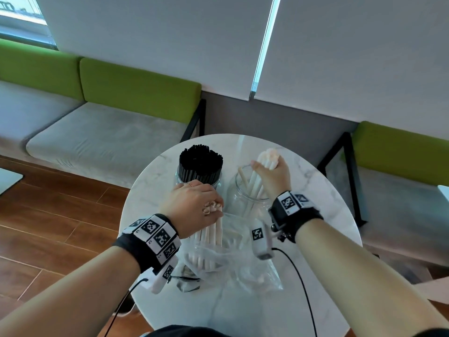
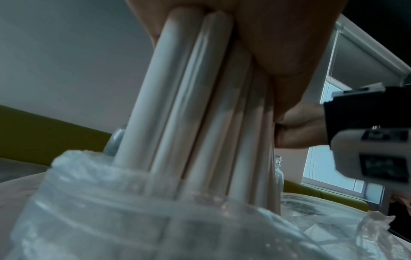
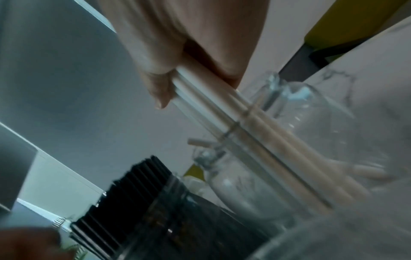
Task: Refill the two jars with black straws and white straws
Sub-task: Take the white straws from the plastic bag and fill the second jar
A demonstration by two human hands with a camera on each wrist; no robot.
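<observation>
Two clear glass jars stand side by side on the round marble table (image 1: 323, 190). The left jar (image 1: 181, 176) is packed with black straws (image 1: 201, 159). The right jar (image 1: 243, 198) holds a few white straws. My right hand (image 1: 272, 170) grips a small bunch of white straws (image 3: 213, 95) whose lower ends reach down into the right jar (image 3: 300, 140). My left hand (image 1: 194, 203) grips the top of a bundle of white straws (image 2: 200, 105) that stands in a clear plastic bag (image 2: 111, 219) near the table's front.
Crumpled clear plastic (image 1: 250, 263) lies in front of the jars. Black cables (image 1: 303, 288) run from the wrist cameras across the near table. A grey and green bench (image 1: 109, 132) lines the wall behind, with wooden floor (image 1: 48, 215) on the left.
</observation>
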